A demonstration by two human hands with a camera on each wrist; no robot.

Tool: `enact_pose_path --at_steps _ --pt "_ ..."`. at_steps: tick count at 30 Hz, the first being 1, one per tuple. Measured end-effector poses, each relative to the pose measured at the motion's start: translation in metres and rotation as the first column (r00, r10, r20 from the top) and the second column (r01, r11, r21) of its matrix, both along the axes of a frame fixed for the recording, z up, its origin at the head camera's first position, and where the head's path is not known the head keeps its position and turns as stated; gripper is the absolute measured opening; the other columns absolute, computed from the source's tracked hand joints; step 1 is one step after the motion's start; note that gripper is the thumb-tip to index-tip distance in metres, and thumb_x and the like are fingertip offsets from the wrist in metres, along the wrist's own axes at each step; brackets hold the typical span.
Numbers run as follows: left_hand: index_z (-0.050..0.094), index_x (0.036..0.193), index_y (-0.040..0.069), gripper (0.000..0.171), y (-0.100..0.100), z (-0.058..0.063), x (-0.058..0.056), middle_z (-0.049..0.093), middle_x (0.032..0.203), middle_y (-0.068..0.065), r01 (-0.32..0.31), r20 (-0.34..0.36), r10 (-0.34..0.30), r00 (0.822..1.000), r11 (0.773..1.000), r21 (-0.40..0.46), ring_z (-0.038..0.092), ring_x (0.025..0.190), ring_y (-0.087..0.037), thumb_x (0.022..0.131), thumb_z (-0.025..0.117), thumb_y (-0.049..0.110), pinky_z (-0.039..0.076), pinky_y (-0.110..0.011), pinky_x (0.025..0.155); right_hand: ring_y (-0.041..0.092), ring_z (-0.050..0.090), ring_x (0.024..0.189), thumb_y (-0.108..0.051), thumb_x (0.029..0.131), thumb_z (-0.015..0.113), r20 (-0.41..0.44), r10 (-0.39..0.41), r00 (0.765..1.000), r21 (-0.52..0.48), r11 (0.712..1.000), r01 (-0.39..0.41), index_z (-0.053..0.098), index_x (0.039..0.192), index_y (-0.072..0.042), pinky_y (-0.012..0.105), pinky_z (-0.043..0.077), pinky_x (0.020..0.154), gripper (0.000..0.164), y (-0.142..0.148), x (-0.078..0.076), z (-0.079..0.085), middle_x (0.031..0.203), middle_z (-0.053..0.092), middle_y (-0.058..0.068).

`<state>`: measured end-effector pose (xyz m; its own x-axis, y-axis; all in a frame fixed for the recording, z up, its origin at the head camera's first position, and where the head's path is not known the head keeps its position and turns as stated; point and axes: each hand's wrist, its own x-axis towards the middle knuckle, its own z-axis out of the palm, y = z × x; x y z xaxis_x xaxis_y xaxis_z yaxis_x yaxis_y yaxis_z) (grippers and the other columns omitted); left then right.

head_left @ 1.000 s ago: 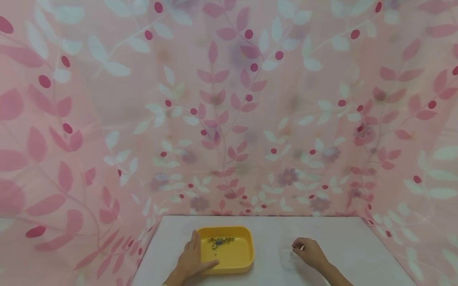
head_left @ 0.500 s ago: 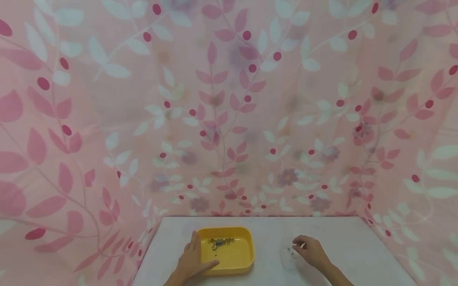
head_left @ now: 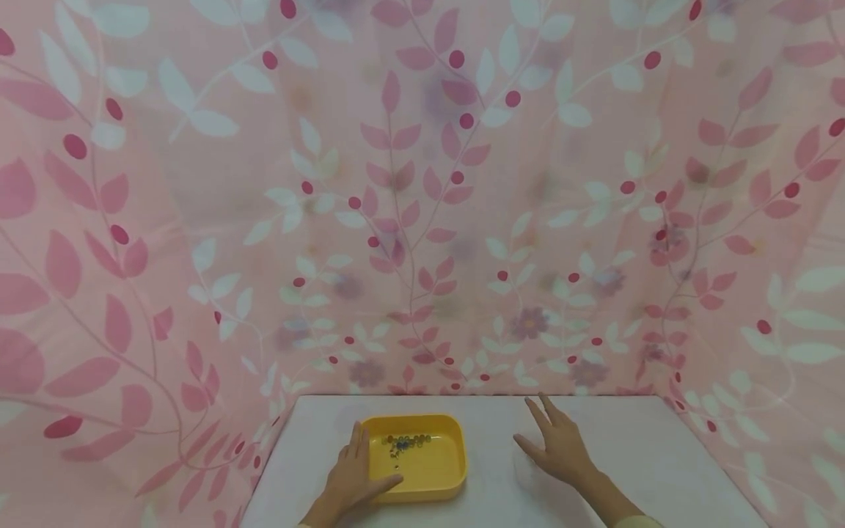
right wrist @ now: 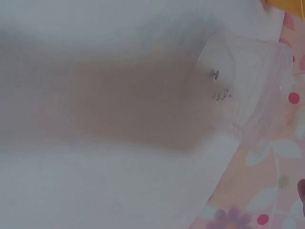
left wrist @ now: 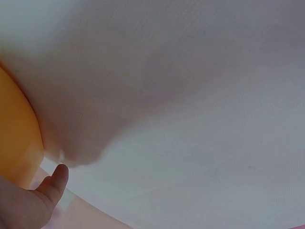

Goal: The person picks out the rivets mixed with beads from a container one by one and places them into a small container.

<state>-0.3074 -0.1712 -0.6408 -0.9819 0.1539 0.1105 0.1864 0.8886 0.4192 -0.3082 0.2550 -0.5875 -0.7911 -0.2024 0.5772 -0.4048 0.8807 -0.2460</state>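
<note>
Resting your left hand (head_left: pixel 350 473), spread, against a round-cornered tray (head_left: pixel 432 469), glassy beads (head_left: pixel 401 444) inside, hovering your right hand (head_left: pixel 560 449), spread, near a clear container (right wrist: pixel 259 83) holding silvery bits (right wrist: pixel 216 75)

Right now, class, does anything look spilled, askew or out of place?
Nothing stands out: the beads lie inside the yellow tray, which sits flat, and the small silvery pieces are within the clear container.

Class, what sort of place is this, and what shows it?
Probably a curtained-off tabletop workspace: pink leaf-patterned hangings behind and beside a white table, which bears a yellow tray.
</note>
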Motion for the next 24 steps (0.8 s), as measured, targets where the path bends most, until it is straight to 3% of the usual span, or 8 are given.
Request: enact_pose_path --at_steps 5,10,24 --pt "0.021 0.154 -0.006 0.125 0.000 0.001 0.000 0.010 0.164 -0.024 0.001 0.009 -0.001 1.000 1.000 0.006 0.044 0.128 -0.051 0.073 0.066 0.077 0.055 -0.058 0.077 0.047 0.046 0.129 -0.052 0.084 0.070 -0.006 -0.040 0.999 0.102 0.994 0.040 0.043 0.149 -0.010 0.070 0.038 0.096 0.083 -0.012 -0.001 0.002 0.160 0.024 0.026" --pt "0.021 0.154 -0.006 0.125 0.001 0.002 0.000 0.010 0.164 -0.024 -0.006 0.011 0.006 1.000 1.000 -0.002 0.044 0.128 -0.051 0.072 0.066 0.077 0.054 -0.059 0.077 0.047 0.037 0.133 -0.057 0.084 0.067 -0.018 -0.049 0.999 0.116 0.992 0.051 0.041 0.151 -0.011 0.070 0.029 0.104 0.085 -0.020 -0.004 0.002 0.162 0.017 0.024" --pt "0.020 0.154 -0.006 0.125 -0.001 0.002 0.000 0.009 0.164 -0.025 -0.003 0.033 0.002 0.999 1.000 0.028 0.044 0.127 -0.052 0.072 0.066 0.077 0.054 -0.060 0.078 0.044 0.022 0.143 -0.063 0.088 0.058 -0.001 -0.085 0.996 0.131 0.988 0.084 0.040 0.152 -0.016 0.070 0.021 0.109 0.081 -0.028 -0.012 0.002 0.167 0.004 0.014"
